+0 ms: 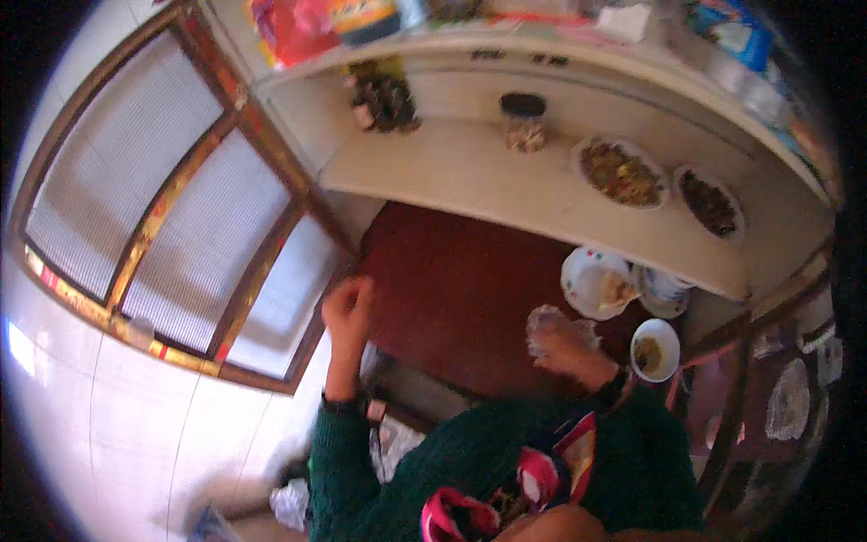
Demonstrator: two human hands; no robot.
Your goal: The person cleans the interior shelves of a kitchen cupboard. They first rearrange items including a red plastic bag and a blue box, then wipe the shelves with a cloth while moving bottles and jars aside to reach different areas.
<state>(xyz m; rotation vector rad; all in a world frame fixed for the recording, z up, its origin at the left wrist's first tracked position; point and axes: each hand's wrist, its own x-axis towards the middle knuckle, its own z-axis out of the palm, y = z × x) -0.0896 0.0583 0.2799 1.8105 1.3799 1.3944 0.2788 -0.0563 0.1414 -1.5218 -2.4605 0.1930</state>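
My left hand is raised beside the open cabinet door, at the left edge of the dark red board. Its fingers are curled in, and no object shows in them. On the right part of the board, my right hand grips a crumpled, pale, see-through sheet, perhaps plastic; blur hides its exact kind. Just beyond that hand stands a white bowl with a pale piece of food inside. To its right is a smaller white bowl with yellowish-green contents.
Patterned dishes sit behind the bowls. The shelf above bears two oval plates of food, a dark-lidded jar and a dark bundle. A framed door with ribbed panes stands open at left. Packages crowd the top shelf.
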